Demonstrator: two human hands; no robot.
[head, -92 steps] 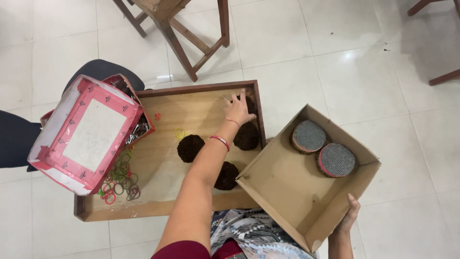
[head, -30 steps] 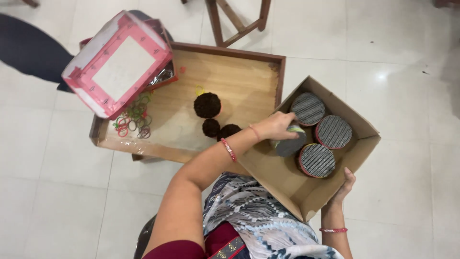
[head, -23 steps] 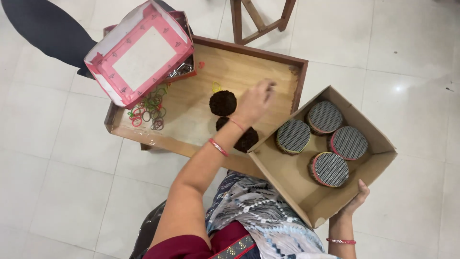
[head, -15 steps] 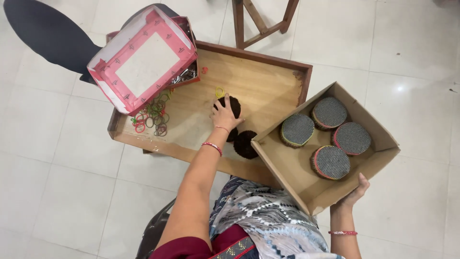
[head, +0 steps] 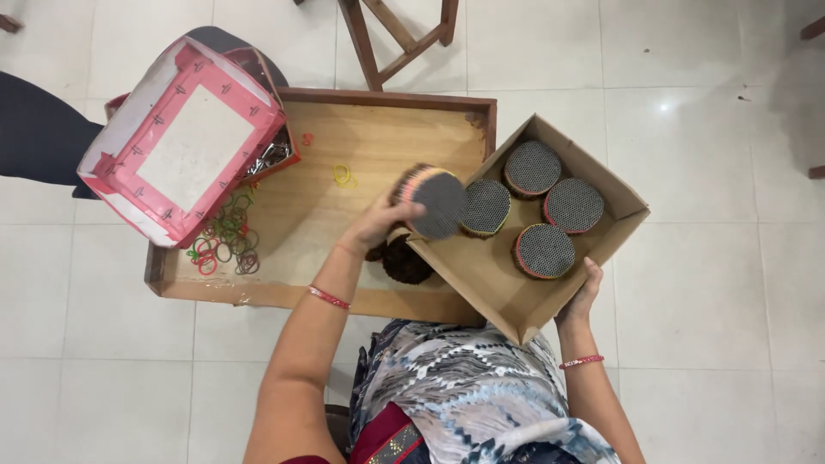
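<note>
My left hand (head: 378,225) grips a round banded bundle of thin sticks (head: 434,199) and holds it tilted over the near-left edge of a cardboard box (head: 490,288). My right hand (head: 583,292) supports that box from beneath at its right corner. Several similar round bundles (head: 546,206) stand upright inside the box. One dark bundle (head: 406,259) lies on the wooden tray (head: 378,137) just below my left hand.
A pink and white box (head: 185,150) sits tilted over the tray's left end. Loose coloured rubber bands (head: 225,241) lie on the tray beside it. Wooden chair legs (head: 391,34) stand beyond the tray on the white tiled floor.
My left hand has lifted a bundle off the tray and carried it right to the box's edge. Fewer dark bundles lie on the tray than before.
</note>
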